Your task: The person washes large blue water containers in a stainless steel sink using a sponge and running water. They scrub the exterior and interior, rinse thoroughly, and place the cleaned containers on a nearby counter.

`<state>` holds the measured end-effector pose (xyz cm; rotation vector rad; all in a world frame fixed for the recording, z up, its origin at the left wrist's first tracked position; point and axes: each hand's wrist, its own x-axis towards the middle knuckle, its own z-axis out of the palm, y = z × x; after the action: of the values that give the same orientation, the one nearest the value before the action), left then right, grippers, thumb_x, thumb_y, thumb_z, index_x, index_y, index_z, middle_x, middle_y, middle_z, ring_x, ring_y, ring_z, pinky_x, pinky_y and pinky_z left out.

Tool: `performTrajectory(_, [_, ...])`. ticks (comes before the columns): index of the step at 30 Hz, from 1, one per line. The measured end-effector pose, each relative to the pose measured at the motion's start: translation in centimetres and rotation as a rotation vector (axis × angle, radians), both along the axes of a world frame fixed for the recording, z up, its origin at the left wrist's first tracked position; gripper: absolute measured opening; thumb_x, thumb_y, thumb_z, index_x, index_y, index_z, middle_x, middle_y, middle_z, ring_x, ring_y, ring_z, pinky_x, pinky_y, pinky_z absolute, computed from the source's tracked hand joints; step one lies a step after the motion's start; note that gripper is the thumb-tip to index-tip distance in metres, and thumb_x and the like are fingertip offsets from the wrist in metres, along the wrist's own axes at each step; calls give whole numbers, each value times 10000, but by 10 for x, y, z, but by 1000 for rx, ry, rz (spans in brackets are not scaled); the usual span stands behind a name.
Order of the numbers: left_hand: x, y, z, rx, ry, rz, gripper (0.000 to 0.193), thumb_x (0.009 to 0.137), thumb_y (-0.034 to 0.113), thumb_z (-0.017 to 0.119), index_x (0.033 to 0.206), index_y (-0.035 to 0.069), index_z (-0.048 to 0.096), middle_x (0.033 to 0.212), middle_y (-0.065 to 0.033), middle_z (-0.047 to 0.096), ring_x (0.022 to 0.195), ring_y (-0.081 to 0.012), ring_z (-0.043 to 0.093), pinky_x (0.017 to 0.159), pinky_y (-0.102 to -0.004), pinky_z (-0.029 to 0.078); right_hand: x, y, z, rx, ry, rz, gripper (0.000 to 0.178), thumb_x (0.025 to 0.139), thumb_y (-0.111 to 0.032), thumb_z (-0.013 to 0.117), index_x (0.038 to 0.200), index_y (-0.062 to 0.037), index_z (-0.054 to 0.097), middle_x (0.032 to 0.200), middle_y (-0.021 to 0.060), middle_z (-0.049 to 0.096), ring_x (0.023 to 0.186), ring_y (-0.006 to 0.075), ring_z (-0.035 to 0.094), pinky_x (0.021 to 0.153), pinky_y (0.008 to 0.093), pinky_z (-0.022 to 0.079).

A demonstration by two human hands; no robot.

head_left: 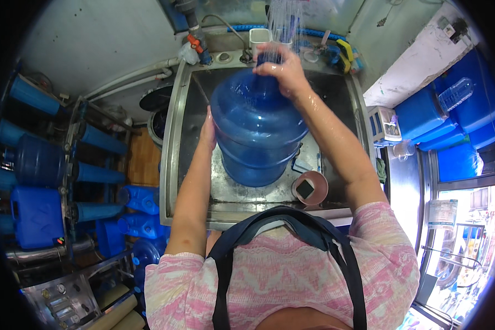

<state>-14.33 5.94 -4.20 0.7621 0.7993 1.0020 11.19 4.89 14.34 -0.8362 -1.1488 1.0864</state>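
Observation:
A large translucent blue water jug [261, 132] stands in the metal sink [195, 165], its neck toward the far side. Streams of water [286, 22] fall from above onto the neck. My right hand [283, 71] is wet and curls its fingers around the neck. Against the jug's left side lies my left hand [208, 132], fingers stretched out along the wall. A pink round dipper or bowl [320, 192] sits at the sink's near right, with a dark square-faced pad [304, 190] on it. Beside it lies a small blue-and-white brush-like item [301, 165], partly hidden by the jug.
Behind the sink, a pipe with an orange valve handle [194, 42], a white cup [259, 37] and a yellow-and-black item [344, 54] line the ledge. Blue filter tubes [99, 173] and blue containers [36, 217] crowd the left. Large blue containers [421, 118] stand at the right.

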Motion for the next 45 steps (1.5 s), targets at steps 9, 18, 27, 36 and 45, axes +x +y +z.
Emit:
performTrajectory(9, [-18, -58, -121, -496, -284, -101, 675, 1051, 545, 391, 1449, 8, 489, 1484, -136, 529, 1337, -301, 526, 1101, -437, 439, 13, 22, 57, 52, -63, 67, 596, 710, -84, 782, 1263, 35, 596, 1030, 152, 694, 917, 246, 694, 841, 385, 578])
performTrajectory(18, [-17, -96, -108, -808, -339, 55, 886, 908, 757, 482, 1493, 92, 460, 1523, -113, 487, 1330, -354, 511, 1148, -456, 385, 13, 8, 64, -13, -216, 55, 561, 609, -130, 829, 1124, 17, 658, 942, 123, 691, 827, 239, 686, 732, 346, 560])
performTrajectory(27, [2, -93, -115, -571, -486, 249, 814, 924, 657, 545, 1464, 53, 466, 1477, -141, 510, 1338, -329, 507, 1157, -483, 380, 4, 7, 58, 7, -147, -67, 422, 656, -53, 795, 1056, 32, 693, 896, 110, 708, 820, 176, 684, 740, 308, 558])
performTrajectory(36, [-14, -81, -120, -622, -335, -20, 670, 1017, 563, 444, 1456, 58, 469, 1468, -134, 522, 1318, -306, 534, 1115, -452, 442, 7, 22, 50, -215, -329, -309, 354, 677, -40, 765, 1010, 44, 677, 820, 104, 691, 728, 185, 671, 713, 322, 568])
performTrajectory(45, [-14, -79, -128, -524, -235, -53, 672, 1041, 570, 366, 1428, 37, 496, 1414, -166, 570, 1285, -335, 565, 1109, -467, 453, 16, 21, 52, -25, -503, -355, 343, 656, -145, 783, 928, 49, 706, 836, 130, 713, 754, 184, 685, 700, 311, 565])
